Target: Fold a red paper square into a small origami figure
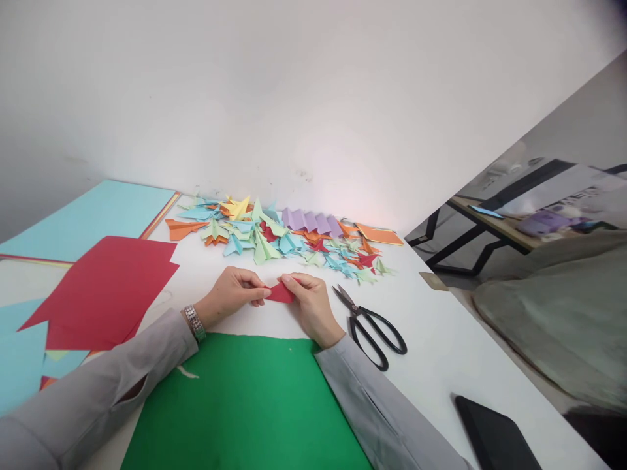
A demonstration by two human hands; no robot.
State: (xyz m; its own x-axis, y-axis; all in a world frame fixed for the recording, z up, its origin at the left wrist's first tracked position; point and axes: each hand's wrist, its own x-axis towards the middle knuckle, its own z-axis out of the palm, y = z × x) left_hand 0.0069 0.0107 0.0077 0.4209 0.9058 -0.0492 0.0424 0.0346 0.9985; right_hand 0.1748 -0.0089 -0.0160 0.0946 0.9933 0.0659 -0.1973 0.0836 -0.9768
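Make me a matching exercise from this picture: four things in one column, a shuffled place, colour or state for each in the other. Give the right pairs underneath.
Things
1. small red paper
2. scissors
3. large green sheet
4. pleated paper

Place, colour or state
A. between the left sleeve and the right sleeve
B. purple
C. pinched by the left hand and the right hand
D. black-handled, lying to the right of the right hand

Right pairs: 1-C, 2-D, 3-A, 4-B

No text is legible: the dark marks on the pale surface at right are too blurred.
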